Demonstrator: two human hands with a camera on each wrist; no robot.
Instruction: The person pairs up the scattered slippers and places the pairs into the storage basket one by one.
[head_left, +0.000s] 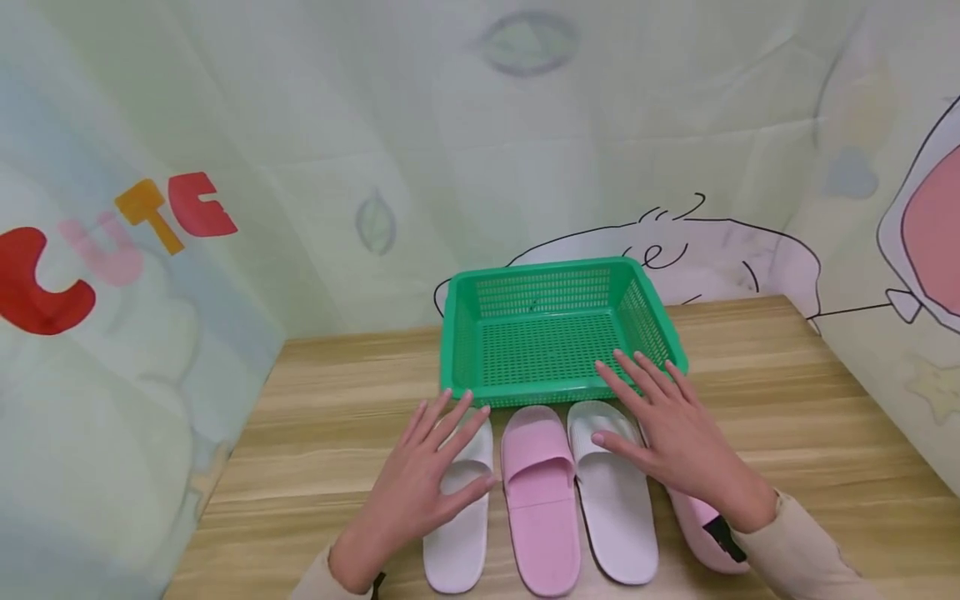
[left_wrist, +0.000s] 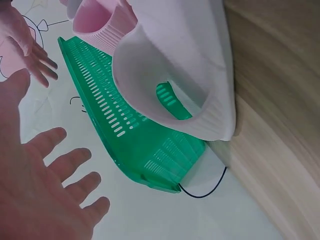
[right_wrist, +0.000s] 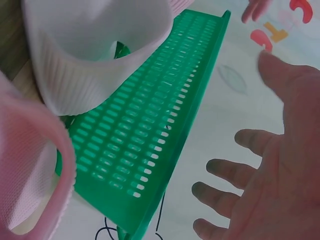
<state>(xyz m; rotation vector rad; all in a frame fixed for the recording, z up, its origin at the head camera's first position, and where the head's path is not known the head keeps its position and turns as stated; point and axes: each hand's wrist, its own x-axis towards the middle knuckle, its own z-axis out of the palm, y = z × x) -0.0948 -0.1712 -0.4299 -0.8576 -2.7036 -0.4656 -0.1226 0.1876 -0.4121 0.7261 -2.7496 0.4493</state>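
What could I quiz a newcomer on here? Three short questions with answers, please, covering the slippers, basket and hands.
1. How many slippers lie on the wooden table?
2. True or false: all the slippers lie outside the green basket.
3. In the head view, what colour is the slipper partly hidden by the left hand? A: pink. B: white. C: green.

Key: 1. Four. 2. True. 3. B.

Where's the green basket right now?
In the head view, the basket sits just right of the middle, toward the back of the table, just beyond the toes of the slippers.
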